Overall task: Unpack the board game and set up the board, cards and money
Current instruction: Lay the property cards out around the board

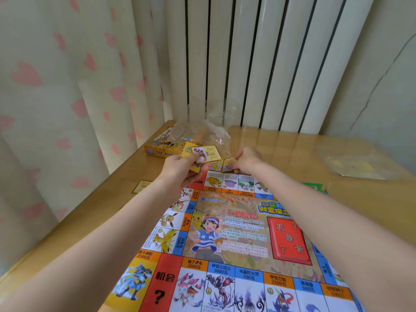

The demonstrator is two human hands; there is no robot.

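Board [225,244] is already lying unfolded and flat on the wooden table [292,158], so that part looks done. Step in hand, as I read it: dealing out the yellow cards.

Left hand [180,167] is gripping a small stack of yellow cards [203,154], thumb on top, top card fanned up and face showing. Right hand [246,162] is pinching a single card [228,164] by its edge, just beside the stack, above the board's far edge. Both grips are narrow and closed on cards.

One loose card [142,186] is lying on the table left of the board. Game box [166,145] is sitting at the far left corner with a crumpled clear bag [209,134] on and beside it. Another clear bag [358,163] with something yellowish inside is lying far right; contents too blurred to call money. A green piece [315,188] is showing behind the right forearm, cannot tell what.

To do it well:
- Peel one card at a time with the thumb, keeping the stack squared.
- Lay cards face the same way, in a tidy pile off the printed squares.
- Collect the stray left card into the same pile.
- Glossy cards are probably sticking; slide rather than lift.
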